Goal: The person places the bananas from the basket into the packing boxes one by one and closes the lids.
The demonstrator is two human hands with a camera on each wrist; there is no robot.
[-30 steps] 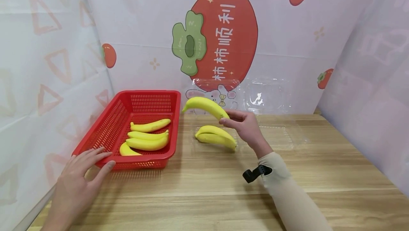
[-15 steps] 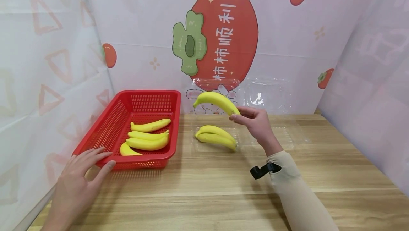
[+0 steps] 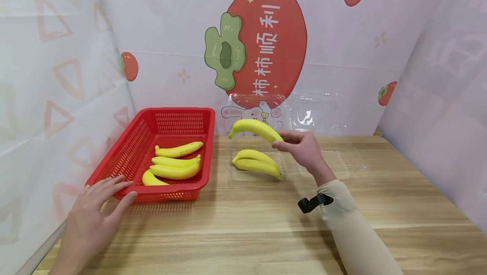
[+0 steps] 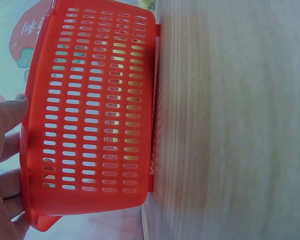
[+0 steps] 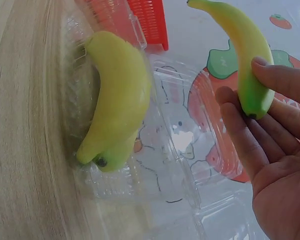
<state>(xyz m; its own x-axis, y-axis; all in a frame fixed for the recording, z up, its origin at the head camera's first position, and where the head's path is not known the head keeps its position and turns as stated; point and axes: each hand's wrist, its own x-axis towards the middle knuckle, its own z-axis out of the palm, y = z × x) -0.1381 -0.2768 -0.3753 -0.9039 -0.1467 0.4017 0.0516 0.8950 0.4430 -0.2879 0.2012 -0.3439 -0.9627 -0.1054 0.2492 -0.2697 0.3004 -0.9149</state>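
1. A pale printed backdrop (image 3: pixel 335 34) closes in the scene at the rear and both sides, its centre filled by a large red fruit with green leaves and white characters.
2. A wood-grain table (image 3: pixel 243 237) spreads across the foreground.
3. A red slotted basket (image 3: pixel 179 188) sits on the table at left.
4. Two clear plastic boxes, the left box (image 3: pixel 258 99) and the right box (image 3: pixel 327 116), stand side by side to the right of the basket, lids raised before the backdrop.
5. A cream sleeve (image 3: pixel 355 228) covers the right forearm.
6. The left hand (image 3: pixel 91 220) rests at the basket's near left corner — fingers laid over the rim, thumb spread away from them, well apart from the other hand.
7. The right hand (image 3: pixel 304 150) pinches one end of a banana between thumb and fingers.
8. That held banana (image 3: pixel 255 126) hangs in the air above the left box, its free end pointing left toward the basket.
9. Below it, a pair of bananas (image 3: pixel 256 165) lies touching in the base of the left box.
10. Four bananas (image 3: pixel 176 171) are visible inside the basket — the nearest partly hidden by the front rim.
11. A black wrist device (image 3: pixel 311 203) is strapped over the sleeve's cuff.
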